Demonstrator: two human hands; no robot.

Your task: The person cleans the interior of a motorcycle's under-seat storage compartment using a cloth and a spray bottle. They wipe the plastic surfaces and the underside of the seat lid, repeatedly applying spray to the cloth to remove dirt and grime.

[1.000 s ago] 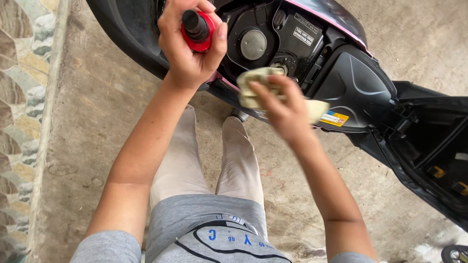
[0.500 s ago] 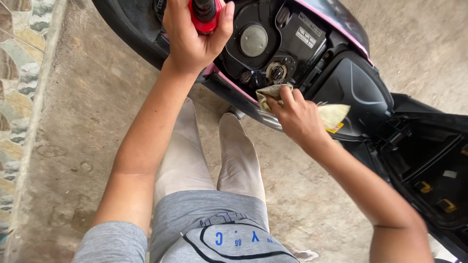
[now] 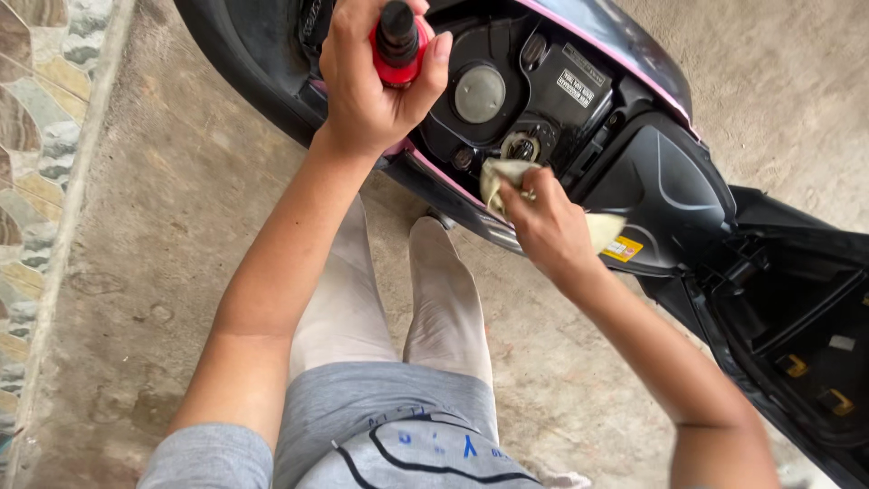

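My left hand (image 3: 367, 86) grips a red bottle (image 3: 398, 45) with a black cap, held upright over the open compartment of a black and pink scooter (image 3: 652, 181). My right hand (image 3: 543, 226) holds a pale yellowish cloth (image 3: 503, 174) against the scooter body, just below a small round filler opening (image 3: 520, 145). A larger round grey cap (image 3: 480, 93) sits a little to the upper left of that opening, between my two hands.
The scooter's raised seat and open storage bay (image 3: 806, 344) lie at the right. My legs in light trousers (image 3: 398, 290) stand on a rough concrete floor (image 3: 154, 226). A patterned stone strip (image 3: 36, 154) runs along the left edge.
My right hand with the cloth has moved down and right to the scooter body near the filler opening. The left hand with the red bottle has risen slightly.
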